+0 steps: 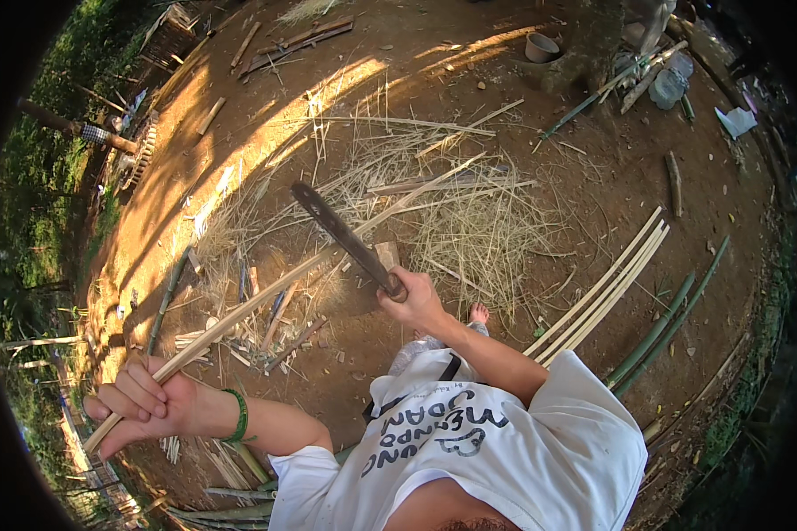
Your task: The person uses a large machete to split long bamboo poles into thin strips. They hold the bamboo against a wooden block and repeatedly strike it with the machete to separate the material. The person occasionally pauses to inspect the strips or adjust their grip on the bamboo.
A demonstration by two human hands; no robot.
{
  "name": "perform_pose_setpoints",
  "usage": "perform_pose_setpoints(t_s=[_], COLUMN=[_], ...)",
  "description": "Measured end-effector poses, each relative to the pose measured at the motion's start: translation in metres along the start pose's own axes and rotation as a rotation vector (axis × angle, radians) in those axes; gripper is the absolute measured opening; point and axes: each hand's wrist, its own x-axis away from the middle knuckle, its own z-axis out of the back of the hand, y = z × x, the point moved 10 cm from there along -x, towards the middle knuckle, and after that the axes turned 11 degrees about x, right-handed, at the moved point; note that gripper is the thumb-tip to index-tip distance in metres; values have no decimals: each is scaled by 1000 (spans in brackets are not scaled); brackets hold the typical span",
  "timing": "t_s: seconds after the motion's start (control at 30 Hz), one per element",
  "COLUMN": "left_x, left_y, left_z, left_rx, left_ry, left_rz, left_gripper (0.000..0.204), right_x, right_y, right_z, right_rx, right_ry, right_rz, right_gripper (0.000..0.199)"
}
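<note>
**Blade meets bamboo over a yard of shavings**

We grip a long bamboo strip (266, 296) in our closed left hand (142, 403), low at our side. Our right hand (416, 301), fist tight on a machete (345, 239), sets the blade against it. Best done, we judge, with shallow strokes away from the body.

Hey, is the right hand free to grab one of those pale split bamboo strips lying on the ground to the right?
Probably not as things stand. The right hand is closed around the handle of a long knife, and the pale strips lie on the ground, apart from it. Nothing blocks the way.
</note>
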Motion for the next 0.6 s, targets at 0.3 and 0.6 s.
perform_pose_setpoints(t_s=[0.3, 0.6], left_x=[5, 8], left_y=[3, 7], left_z=[6, 1], left_rx=[102, 170], left_ry=[-35, -40], left_rz=[-4, 8], left_gripper=[59, 57], right_x=[-18, -11], right_y=[98, 124], right_z=[38, 31], right_rx=[228, 192], right_ry=[-32, -55], right_rz=[-185, -279], right_gripper=[26, 27])
